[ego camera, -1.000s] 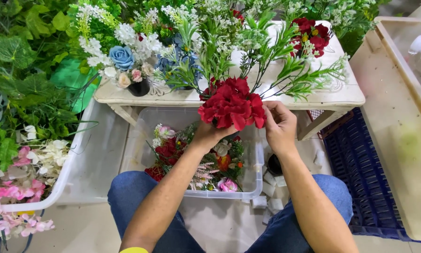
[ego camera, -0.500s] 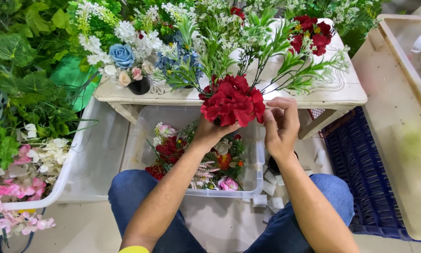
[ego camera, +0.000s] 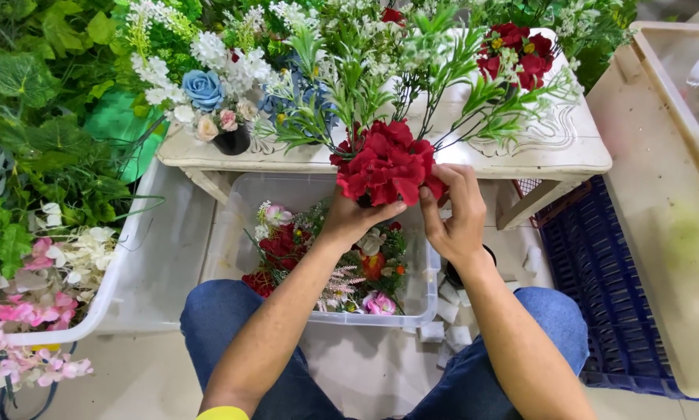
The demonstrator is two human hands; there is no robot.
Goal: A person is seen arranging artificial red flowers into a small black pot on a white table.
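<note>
A cluster of red flowers is held up in front of the near edge of a small white table, above a clear plastic bin. The cluster is gripped from below by the left hand, whose fingers are closed around its underside, with the thumb seen against the lower petals. The right side of the cluster is touched by the right hand, whose fingers are curled against the petals in a pinch. Green leafy stems with small white blossoms are seen rising behind the red cluster. On the table, to the left, a small dark pot with a blue rose and pale flowers is set. Mixed red, pink and white flowers are lying in the bin. A dark blue crate is placed to the right.
</note>
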